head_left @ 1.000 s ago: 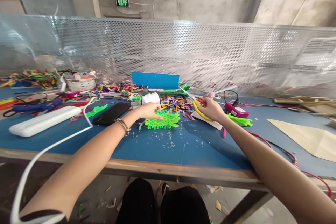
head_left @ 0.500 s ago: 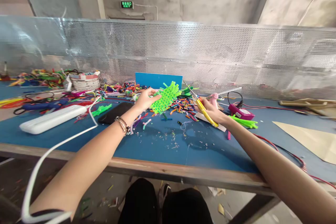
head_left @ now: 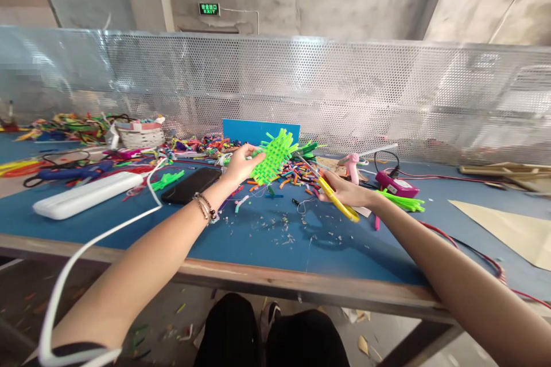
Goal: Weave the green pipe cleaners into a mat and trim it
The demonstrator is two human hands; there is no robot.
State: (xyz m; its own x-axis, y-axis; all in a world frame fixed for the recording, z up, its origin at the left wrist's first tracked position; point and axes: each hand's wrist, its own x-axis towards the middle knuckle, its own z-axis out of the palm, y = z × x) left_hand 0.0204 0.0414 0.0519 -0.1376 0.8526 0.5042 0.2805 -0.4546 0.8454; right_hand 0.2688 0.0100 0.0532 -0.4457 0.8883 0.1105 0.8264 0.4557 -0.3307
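Note:
My left hand (head_left: 241, 165) pinches the left edge of a bright green woven piece (head_left: 274, 159), whose loose strand ends stick out at the top right. The piece is held up above the table. My right hand (head_left: 340, 188) is closed on yellow-handled scissors (head_left: 338, 200), with the blades pointing up and left towards the green piece, a little apart from it. Beneath and behind the green piece lie many short coloured offcuts (head_left: 303, 175).
On the blue table (head_left: 258, 246) are a white power strip (head_left: 88, 195), a black phone (head_left: 189, 186), a woven basket (head_left: 140, 133), a pink glue gun (head_left: 352, 167), a magenta box (head_left: 396, 184), green strips and red cables. A perforated metal screen (head_left: 344, 92) stands behind.
The scissors and my right hand have moved slightly down, and the scissors are turned a little. The green piece has shifted slightly up and right and tilted more upright in my left hand.

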